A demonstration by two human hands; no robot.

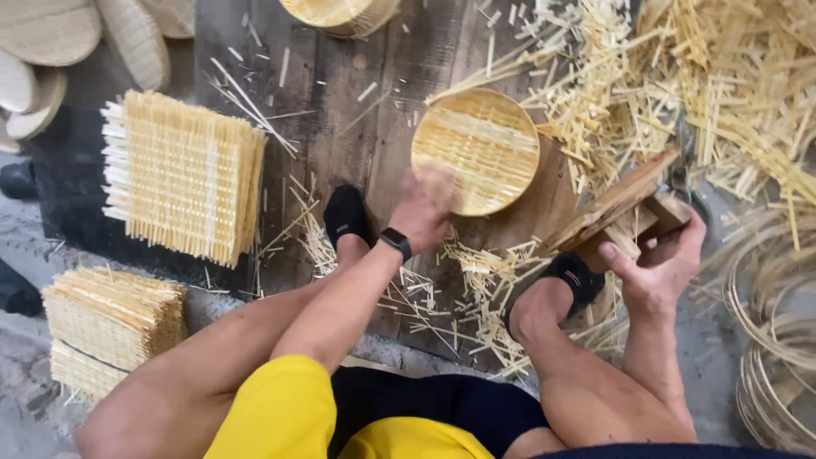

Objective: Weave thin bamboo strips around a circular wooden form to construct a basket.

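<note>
- L hand blurred, touching near edge of 1 round woven disc; grip can't tell.
- R hand closed on 1 wooden tool, right of disc.
- 2 stacks of square woven mats, left.
- 1 round lid, far.
- Pile of bamboo offcuts, far right.

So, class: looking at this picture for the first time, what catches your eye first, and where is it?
The round woven disc at centre, with the left hand on its lower edge. To its right, the right hand grips a wooden block beside a big heap of cut strips. At left lies a square woven mat.
</note>
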